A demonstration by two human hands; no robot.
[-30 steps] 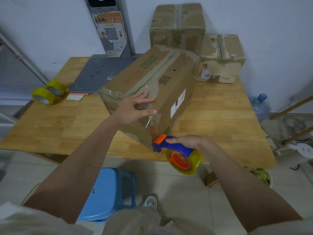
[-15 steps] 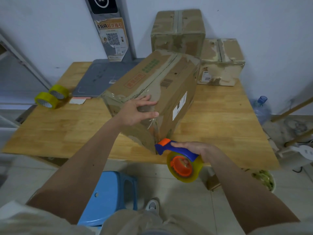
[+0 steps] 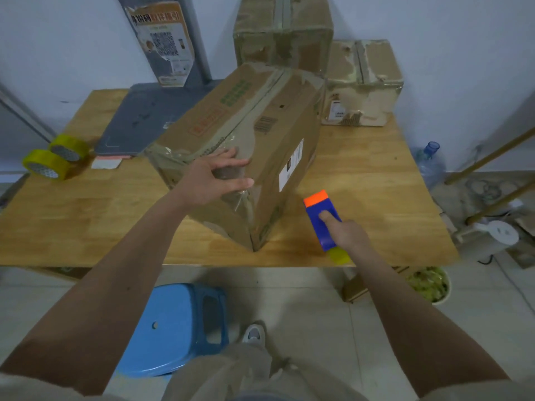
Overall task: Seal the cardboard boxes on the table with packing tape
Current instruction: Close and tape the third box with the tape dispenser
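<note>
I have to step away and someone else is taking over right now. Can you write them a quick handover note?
Left hand rests with spread fingers on the near end of the large box, which sits skewed on the table. Right hand grips the tape dispenser to the right of that box, apart from it.
Done: the large box carries tape along its top seam and over the near end.
Two smaller boxes stand at the back by the wall; their seams look taped, though worn. Check them. Spare tape rolls lie at the far left.

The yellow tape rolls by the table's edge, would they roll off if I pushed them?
Possibly: the yellow tape rolls look propped on their round rims, so a nudge could roll them. They sit close to the table edge. Being hollow rings, they're probably light.
</note>
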